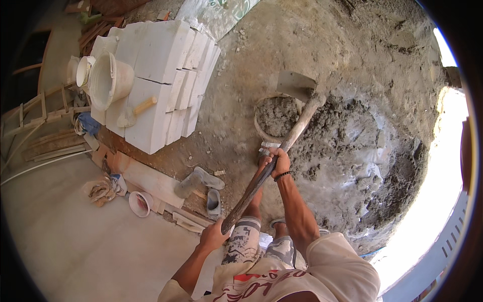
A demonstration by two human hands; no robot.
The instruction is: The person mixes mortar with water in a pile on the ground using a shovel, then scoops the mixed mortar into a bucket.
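Note:
Both my hands grip the long wooden handle of a hoe [255, 186]. My left hand [214, 235] is closed round its near end, by my left thigh. Farther up the shaft, my right hand [280, 162] is wrapped round it, with a dark bead bracelet at the wrist. The handle slants away to the right, and its metal blade [298, 85] is just beyond a round bucket [268, 138]. Grey wet mortar [277, 115] fills much of that bucket. A broad heap of mortar [347, 136] spreads on the ground to its right.
At left stands a stack of white blocks [156, 55], bearing a large pale bucket [121, 78] and a wooden-handled tool [146, 104]. Grey shoes [213, 201], planks [146, 176] and a small white tub [141, 204] lie nearer. A plastic sack [211, 17] lies at the back.

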